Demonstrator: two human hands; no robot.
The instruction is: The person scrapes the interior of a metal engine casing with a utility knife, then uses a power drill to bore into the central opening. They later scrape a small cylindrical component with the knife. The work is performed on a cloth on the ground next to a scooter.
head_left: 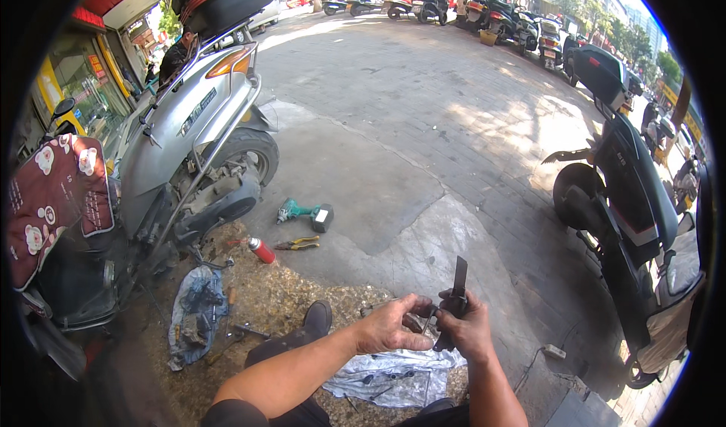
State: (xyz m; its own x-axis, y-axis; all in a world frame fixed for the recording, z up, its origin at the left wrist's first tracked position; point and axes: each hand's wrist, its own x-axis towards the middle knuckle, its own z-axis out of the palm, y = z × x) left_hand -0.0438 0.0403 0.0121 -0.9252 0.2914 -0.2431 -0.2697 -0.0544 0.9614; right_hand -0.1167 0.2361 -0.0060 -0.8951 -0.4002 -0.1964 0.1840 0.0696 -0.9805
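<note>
My right hand [470,330] grips a dark part with a long flat blade-like strip [460,273] pointing up and away from me; its kind I cannot make out. Close on its left, my left hand [387,326] is closed, thumb and fingers pinched round a small dark piece against that part. Fingers hide most of where the two meet. Below the hands a silvery grey cloth [389,382] with small dark bits on it lies on the ground between my legs. My shoe [318,320] shows beside the left forearm.
A silver scooter [170,113] stands at the left, a black one [624,166] at the right. On the ground lie a green cordless drill [302,214], yellow-handled pliers [297,243], a red spray can [262,250] and a blue-grey rag [198,310] with tools. Parked scooters line the back.
</note>
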